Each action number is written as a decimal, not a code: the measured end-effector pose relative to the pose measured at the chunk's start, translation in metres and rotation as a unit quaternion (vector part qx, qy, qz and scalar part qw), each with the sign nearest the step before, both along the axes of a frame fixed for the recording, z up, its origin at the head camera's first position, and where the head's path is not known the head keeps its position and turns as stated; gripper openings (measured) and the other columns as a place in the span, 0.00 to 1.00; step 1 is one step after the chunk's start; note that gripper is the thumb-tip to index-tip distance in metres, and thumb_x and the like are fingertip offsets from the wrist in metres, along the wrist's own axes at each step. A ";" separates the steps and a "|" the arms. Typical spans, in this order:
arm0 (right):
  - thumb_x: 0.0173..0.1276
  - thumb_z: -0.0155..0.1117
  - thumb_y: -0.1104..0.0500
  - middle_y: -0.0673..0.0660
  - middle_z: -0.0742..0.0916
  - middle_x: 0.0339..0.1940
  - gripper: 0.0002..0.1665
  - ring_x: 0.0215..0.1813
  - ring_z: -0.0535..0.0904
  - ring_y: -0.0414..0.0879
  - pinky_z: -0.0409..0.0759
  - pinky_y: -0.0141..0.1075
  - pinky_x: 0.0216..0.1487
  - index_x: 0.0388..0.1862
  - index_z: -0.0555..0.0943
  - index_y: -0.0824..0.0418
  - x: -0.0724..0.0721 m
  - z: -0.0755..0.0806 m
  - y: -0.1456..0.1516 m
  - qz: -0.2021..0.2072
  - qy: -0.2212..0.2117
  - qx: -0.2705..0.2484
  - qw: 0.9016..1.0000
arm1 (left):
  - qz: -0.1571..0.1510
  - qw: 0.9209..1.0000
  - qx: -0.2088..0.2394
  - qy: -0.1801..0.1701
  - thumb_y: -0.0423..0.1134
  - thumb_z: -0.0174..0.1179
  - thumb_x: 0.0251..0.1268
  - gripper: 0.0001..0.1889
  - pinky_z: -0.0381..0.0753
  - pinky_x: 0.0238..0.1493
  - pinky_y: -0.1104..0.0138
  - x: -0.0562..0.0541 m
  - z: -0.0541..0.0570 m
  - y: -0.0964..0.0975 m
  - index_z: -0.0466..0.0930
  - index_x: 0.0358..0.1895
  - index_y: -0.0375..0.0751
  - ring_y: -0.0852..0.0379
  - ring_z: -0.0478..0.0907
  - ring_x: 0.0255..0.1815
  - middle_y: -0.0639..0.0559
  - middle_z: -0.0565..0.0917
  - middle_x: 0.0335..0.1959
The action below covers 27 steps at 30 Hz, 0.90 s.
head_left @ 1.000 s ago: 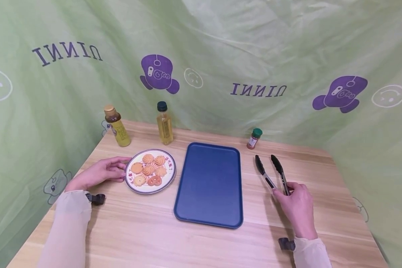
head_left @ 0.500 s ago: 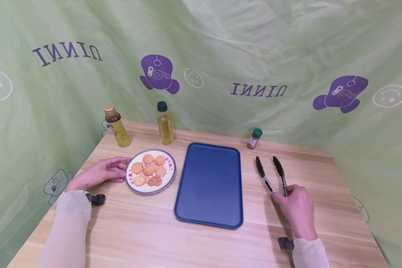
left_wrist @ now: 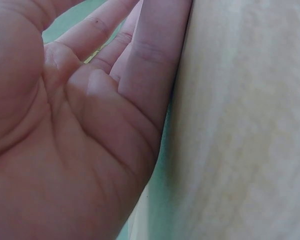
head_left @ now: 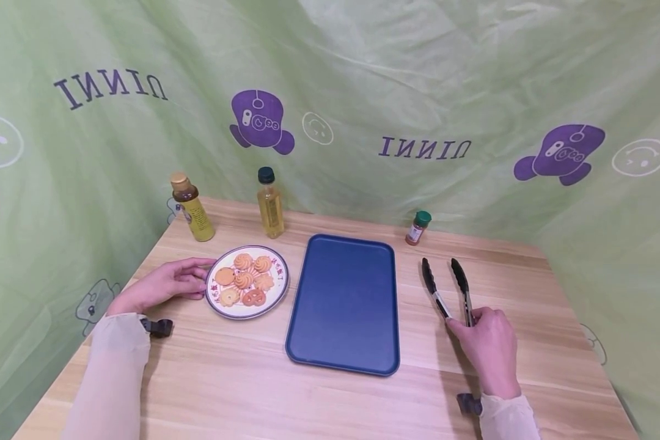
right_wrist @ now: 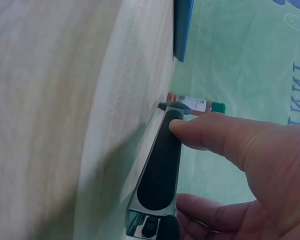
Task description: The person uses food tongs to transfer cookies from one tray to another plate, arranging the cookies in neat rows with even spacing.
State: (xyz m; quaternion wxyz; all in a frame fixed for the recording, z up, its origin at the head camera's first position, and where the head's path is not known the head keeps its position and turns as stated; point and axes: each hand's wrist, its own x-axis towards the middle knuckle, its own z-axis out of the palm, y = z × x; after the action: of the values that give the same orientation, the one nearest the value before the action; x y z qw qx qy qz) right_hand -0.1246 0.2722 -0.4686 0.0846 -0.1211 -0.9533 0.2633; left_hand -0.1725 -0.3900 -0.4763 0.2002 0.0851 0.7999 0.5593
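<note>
My left hand lies at the left edge of a round plate, fingertips right at its rim. Its fingers look loosely bent, and the palm fills much of the left wrist view. Several cookies of different shapes sit on the plate. On the right, my right hand grips a pair of tongs between thumb and fingers. Their black tips are spread apart and point away from me. In the right wrist view, the thumb presses the dark grip of the tongs.
A blue tray lies between plate and tongs on the wooden table. Along the back stand a yellow-labelled bottle, an oil bottle and a small green-capped spice jar. A green printed curtain hangs behind.
The right hand and the tongs have shifted slightly toward me, and the black tips have spread a little wider. My left hand, the plate and the tray stay where they were.
</note>
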 end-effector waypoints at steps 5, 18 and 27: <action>0.64 0.84 0.51 0.75 0.86 0.45 0.33 0.45 0.82 0.66 0.80 0.58 0.46 0.51 0.86 0.80 0.002 -0.002 -0.001 -0.004 0.012 0.001 1.000 | -0.003 1.000 -0.006 0.008 0.32 0.68 0.81 0.40 0.96 0.58 0.66 -0.002 0.000 0.001 0.59 0.87 0.27 0.63 0.90 0.54 0.41 0.85 0.63; 0.63 0.84 0.51 0.74 0.85 0.45 0.31 0.45 0.83 0.67 0.81 0.60 0.46 0.49 0.87 0.78 0.002 -0.003 -0.008 -0.004 0.013 0.004 1.000 | 0.008 1.000 -0.020 0.010 0.32 0.67 0.81 0.38 0.96 0.57 0.65 -0.001 -0.002 -0.003 0.61 0.86 0.27 0.64 0.89 0.54 0.33 0.84 0.62; 0.66 0.82 0.49 0.76 0.85 0.47 0.35 0.46 0.84 0.69 0.83 0.64 0.49 0.54 0.86 0.80 0.000 -0.001 -0.011 0.012 0.003 0.012 1.000 | 0.022 0.998 -0.055 0.020 0.30 0.66 0.82 0.35 0.97 0.56 0.63 0.003 0.007 -0.002 0.62 0.85 0.24 0.64 0.90 0.50 0.32 0.83 0.58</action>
State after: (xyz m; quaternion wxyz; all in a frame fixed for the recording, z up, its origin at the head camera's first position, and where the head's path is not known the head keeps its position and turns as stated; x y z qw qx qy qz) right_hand -0.1248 0.2613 -0.4695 0.0858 -0.1078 -0.9577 0.2528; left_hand -0.1697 -0.3918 -0.4698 0.1762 0.0678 0.8352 0.5166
